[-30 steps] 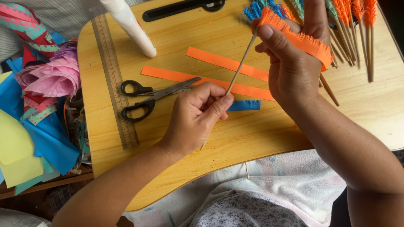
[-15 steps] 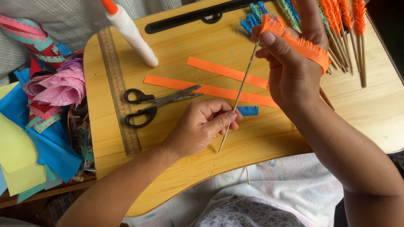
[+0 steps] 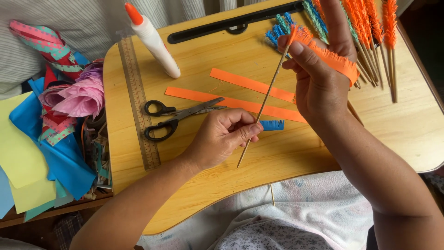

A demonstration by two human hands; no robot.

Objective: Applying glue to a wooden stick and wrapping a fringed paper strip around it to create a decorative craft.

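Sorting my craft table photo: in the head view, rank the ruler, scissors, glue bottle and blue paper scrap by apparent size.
1. Ruler, longest.
2. Scissors.
3. Glue bottle, near the scissors in size, so that order is unsure.
4. Blue paper scrap, smallest.

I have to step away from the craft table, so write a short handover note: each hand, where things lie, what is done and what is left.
Left hand pinches the lower part of a wooden stick. Right hand holds a fringed orange paper strip against the stick's top.
On the table: two plain orange strips, scissors, ruler, glue bottle.
Done: several wrapped sticks lie at the far right.
Left: this stick is almost wholly bare.
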